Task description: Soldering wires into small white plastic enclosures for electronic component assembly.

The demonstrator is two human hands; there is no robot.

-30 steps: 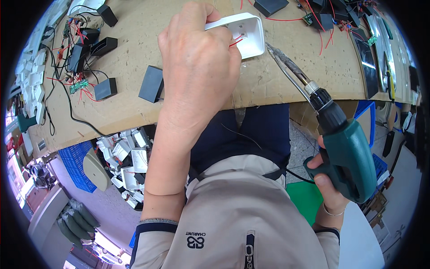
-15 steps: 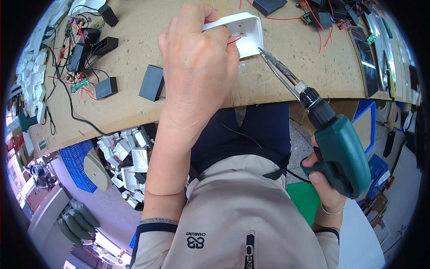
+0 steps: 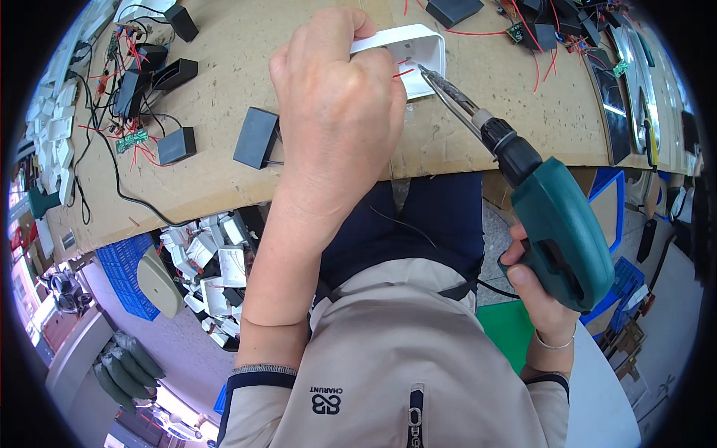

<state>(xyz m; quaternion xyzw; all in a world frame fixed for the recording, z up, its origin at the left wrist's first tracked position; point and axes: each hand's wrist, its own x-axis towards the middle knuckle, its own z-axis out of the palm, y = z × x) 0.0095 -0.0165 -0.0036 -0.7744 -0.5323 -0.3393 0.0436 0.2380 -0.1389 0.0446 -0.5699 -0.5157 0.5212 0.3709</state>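
My left hand (image 3: 340, 112) is closed on a small open white plastic case (image 3: 431, 51), tilted above the cardboard-covered table. A short red wire (image 3: 404, 73) shows between my fingers and the inside of the case; the fingertips are partly hidden. In my right hand (image 3: 549, 306) is a green soldering gun (image 3: 566, 228), gripped by its handle. Its thin tip points up and left into the case's opening, close to the red wire; I cannot tell whether they touch. Beside my left wrist lies a black box (image 3: 256, 138) with a thin cable.
Black boxes (image 3: 176, 145), green circuit boards (image 3: 133, 140) and loose wires lie on the table (image 3: 493, 127) at left, with more at the far right. A bin of white cases (image 3: 216, 295) stands below the front edge, near a blue crate (image 3: 131, 276).
The soldering gun has moved up and left, bringing its tip from the case's rim to its inside. My left hand and the case have shifted slightly right.
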